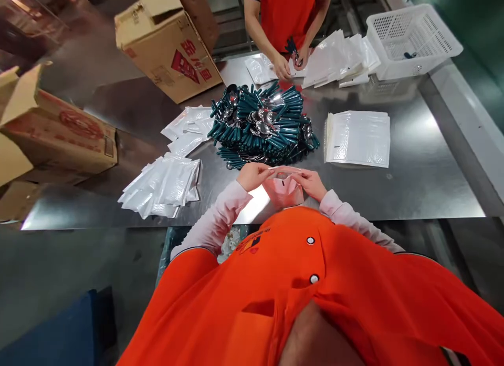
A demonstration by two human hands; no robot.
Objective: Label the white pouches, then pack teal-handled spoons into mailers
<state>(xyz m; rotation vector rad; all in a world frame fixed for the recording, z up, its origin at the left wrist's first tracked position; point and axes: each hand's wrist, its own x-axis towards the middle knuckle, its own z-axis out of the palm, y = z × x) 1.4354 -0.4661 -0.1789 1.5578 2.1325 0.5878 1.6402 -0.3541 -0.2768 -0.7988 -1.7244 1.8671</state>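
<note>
Close to my body, a white padded mailer (284, 190) tinted pink by my shirt is held between both hands. My left hand (254, 176) pinches its upper left edge, and my right hand (311, 183) grips the upper right edge; the mouth between them looks parted. Just beyond my fingers lies a big heap of spoons (263, 124) with dark green handles and shiny metal bowls. To the right rests a neat stack of flat white mailers (358, 139). On the left is a loose pile of white mailers (163, 185), with more mailers (189, 125) behind it.
Across the metal table (429, 182), a co-worker (285, 19) in orange holds green-handled utensils (293, 50) beside spread mailers (334, 56). A white perforated basket (413, 40) stands at back right. Cardboard boxes (169, 56) stand at back left and far left. The table's front edge runs near my waist.
</note>
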